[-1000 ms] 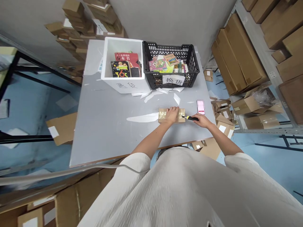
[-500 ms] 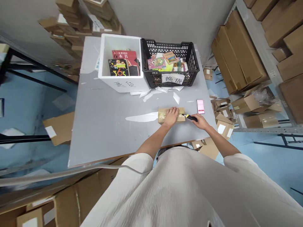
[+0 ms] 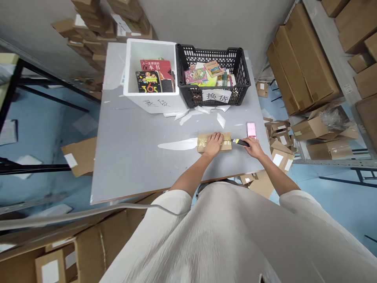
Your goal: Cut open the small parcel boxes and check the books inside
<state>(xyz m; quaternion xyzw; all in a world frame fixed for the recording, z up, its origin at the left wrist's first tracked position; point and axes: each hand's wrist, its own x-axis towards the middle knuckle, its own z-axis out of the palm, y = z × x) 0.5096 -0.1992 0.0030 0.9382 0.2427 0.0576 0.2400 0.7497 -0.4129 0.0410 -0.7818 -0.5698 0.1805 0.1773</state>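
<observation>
Beyond, bin (image 3: 153, 103) and crate (image 3: 193, 94) hold books (image 3: 148, 82); outstretched left fingers (image 3: 217, 136) press a carton (image 3: 202, 144), right fingers (image 3: 249, 140) grip a cutter (image 3: 242, 142).

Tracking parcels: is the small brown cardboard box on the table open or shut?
Shut: no flap stands up on the box; whether its shiny tape is cut, cannot tell.

A single head view looks from above the wearer's shirt (image 3: 224, 236), facing forward and steeply down. It takes in a wide field. The shirt is nearest, filling 6 o'clock; the table (image 3: 132, 165) lies farther off across the middle, and the wall (image 3: 206, 19) stands beyond it at 12. The table's near edge slants from 8 o'clock up toward 4. The carton (image 3: 226, 147) sits just off centre, toward 3. The crate (image 3: 188, 94), near 12, is seen from above into its open top. The rack (image 3: 338, 162) borders the view around 3.
</observation>
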